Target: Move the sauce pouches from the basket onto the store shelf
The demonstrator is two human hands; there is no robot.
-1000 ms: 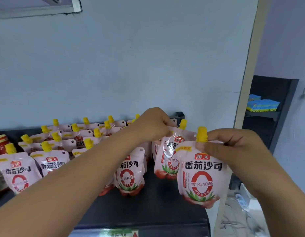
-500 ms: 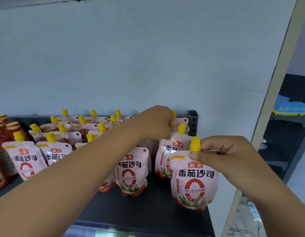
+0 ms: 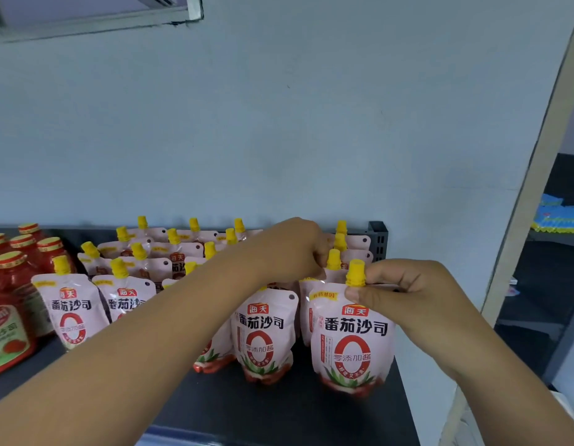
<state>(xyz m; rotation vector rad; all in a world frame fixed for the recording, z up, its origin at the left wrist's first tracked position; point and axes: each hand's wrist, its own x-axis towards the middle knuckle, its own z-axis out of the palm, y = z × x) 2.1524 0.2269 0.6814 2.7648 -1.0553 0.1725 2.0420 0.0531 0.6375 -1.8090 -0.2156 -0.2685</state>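
Pink sauce pouches with yellow caps stand in rows on the dark shelf (image 3: 279,410). My right hand (image 3: 405,288) pinches the top of the front right pouch (image 3: 353,346) just under its cap; the pouch stands upright on the shelf near the right end. My left hand (image 3: 292,249) reaches across and grips the top of a pouch (image 3: 333,260) right behind it, by the yellow cap. Another pouch (image 3: 263,336) stands to the left of the front one. The basket is out of view.
Red sauce jars (image 3: 12,304) crowd the shelf's left end. More pouches (image 3: 73,313) fill the left and back rows. A pale wall rises behind. A beige upright post (image 3: 530,201) borders the shelf on the right, with another dark shelf (image 3: 556,284) beyond.
My right hand lowered the front pouch until it stands on the shelf. My left hand stayed on the pouch tops behind it. The camera view tilted and shifted left.
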